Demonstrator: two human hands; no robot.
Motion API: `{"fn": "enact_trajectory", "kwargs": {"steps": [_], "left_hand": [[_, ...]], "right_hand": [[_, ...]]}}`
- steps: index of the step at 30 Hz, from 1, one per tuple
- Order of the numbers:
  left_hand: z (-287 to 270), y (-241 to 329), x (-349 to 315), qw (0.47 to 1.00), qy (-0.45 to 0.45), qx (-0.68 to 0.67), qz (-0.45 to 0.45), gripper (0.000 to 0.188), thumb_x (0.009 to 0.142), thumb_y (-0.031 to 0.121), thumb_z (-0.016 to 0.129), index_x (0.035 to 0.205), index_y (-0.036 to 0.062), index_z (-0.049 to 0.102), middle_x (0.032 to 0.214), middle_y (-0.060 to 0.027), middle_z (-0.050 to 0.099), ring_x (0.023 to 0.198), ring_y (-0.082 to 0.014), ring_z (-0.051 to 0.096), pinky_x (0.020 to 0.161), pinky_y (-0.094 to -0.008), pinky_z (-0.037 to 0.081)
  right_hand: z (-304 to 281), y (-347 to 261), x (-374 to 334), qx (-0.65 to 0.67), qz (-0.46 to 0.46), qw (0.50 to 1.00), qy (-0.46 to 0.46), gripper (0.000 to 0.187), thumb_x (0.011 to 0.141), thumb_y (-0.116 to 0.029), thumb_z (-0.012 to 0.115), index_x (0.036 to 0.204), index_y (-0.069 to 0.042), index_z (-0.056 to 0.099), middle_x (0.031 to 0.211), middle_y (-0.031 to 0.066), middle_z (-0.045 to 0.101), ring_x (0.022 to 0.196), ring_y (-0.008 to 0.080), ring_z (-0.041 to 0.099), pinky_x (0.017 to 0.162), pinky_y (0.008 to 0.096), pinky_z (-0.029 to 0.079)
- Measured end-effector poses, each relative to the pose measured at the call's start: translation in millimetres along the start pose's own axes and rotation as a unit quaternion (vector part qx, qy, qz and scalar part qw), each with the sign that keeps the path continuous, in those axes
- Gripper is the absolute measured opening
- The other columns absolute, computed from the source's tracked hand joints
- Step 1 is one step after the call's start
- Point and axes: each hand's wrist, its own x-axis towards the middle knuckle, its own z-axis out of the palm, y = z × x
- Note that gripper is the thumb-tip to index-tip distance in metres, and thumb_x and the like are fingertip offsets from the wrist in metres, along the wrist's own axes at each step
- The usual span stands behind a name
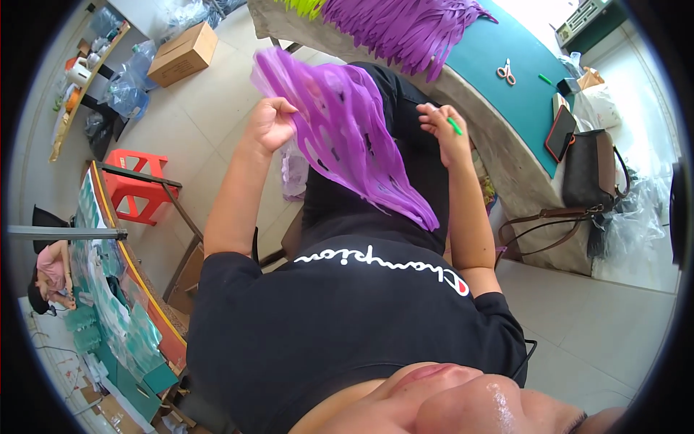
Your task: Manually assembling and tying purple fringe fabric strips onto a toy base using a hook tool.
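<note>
My left hand (273, 124) is closed on the edge of a thin purple sheet (340, 123), pinching it between thumb and fingers. The sheet is partly see-through, full of long slits and holes, and hangs slantwise over my dark trousers. To its right, my right hand (446, 134) is raised with bent fingers around a slim green stick-like tool (454, 126); most of it is hidden, so its kind is unclear. That hand is apart from the sheet.
A table with a teal top (499, 98) carries a pile of purple strips (412, 29), scissors (507, 71) and a red-edged dark device (560, 136). A brown bag (589, 173) sits at its right. Leftward are a red stool (137, 184), a cardboard box (183, 54) and another person (52, 271) at a workbench.
</note>
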Motion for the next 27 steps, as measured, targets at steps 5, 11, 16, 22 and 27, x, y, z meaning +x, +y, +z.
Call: {"fn": "enact_trajectory", "kwargs": {"steps": [5, 11, 16, 22, 27], "left_hand": [[-40.4, -42.3, 10.3, 0.964, 0.047, -0.198, -0.172, 0.029, 0.081, 0.0, 0.057, 0.11, -0.0049, 0.057, 0.106, -0.0151, 0.064, 0.097, -0.0262, 0.063, 0.093, -0.042, 0.05], [10.4, -48.7, 1.3, 0.976, 0.107, 0.191, 0.011, 0.02, 0.086, 0.011, 0.065, 0.105, 0.0025, 0.063, 0.096, -0.0083, 0.069, 0.088, -0.0193, 0.066, 0.084, -0.0338, 0.053], [31.3, -41.8, -9.5, 0.997, -0.05, -0.053, -0.032, 0.034, 0.092, 0.029, 0.057, 0.104, -0.002, 0.062, 0.109, -0.0141, 0.066, 0.105, -0.0253, 0.061, 0.103, -0.0415, 0.04], [65.1, -79.3, -4.8, 0.926, -0.193, -0.258, -0.196, 0.032, 0.092, 0.026, 0.061, 0.112, 0.0013, 0.059, 0.109, -0.0116, 0.064, 0.103, -0.0231, 0.062, 0.099, -0.0414, 0.043], [117.0, -85.9, 5.2, 0.985, -0.133, 0.104, -0.031, 0.023, 0.089, 0.007, 0.061, 0.112, 0.0039, 0.059, 0.1, -0.0024, 0.064, 0.094, -0.0125, 0.062, 0.084, -0.0275, 0.049]], "right_hand": [[47.4, 40.4, -10.5, -0.215, -0.172, 0.961, -0.036, 0.037, 0.08, -0.015, 0.075, 0.075, -0.002, 0.04, 0.092, 0.0145, 0.066, 0.083, 0.0183, 0.063, 0.073, 0.0293, 0.049], [58.1, 28.4, -20.9, -0.223, -0.2, 0.953, -0.044, 0.027, 0.078, 0.0, 0.071, 0.075, -0.001, 0.045, 0.075, 0.0083, 0.058, 0.064, 0.0096, 0.052, 0.06, 0.023, 0.044], [49.3, -28.8, -44.2, -0.172, -0.242, 0.954, -0.049, 0.035, 0.082, 0.005, 0.066, 0.07, -0.007, 0.035, 0.084, 0.0073, 0.059, 0.069, 0.0068, 0.05, 0.063, 0.0212, 0.042], [24.3, -43.7, -37.6, -0.132, -0.189, 0.973, 0.001, 0.028, 0.093, -0.015, 0.06, 0.074, -0.005, 0.043, 0.096, 0.015, 0.066, 0.082, 0.0147, 0.061, 0.076, 0.0274, 0.049], [12.7, -35.2, -55.7, 0.079, -0.166, 0.959, -0.216, 0.032, 0.088, -0.023, 0.067, 0.083, -0.012, 0.037, 0.104, 0.0064, 0.057, 0.087, 0.01, 0.049, 0.082, 0.0253, 0.039]]}}
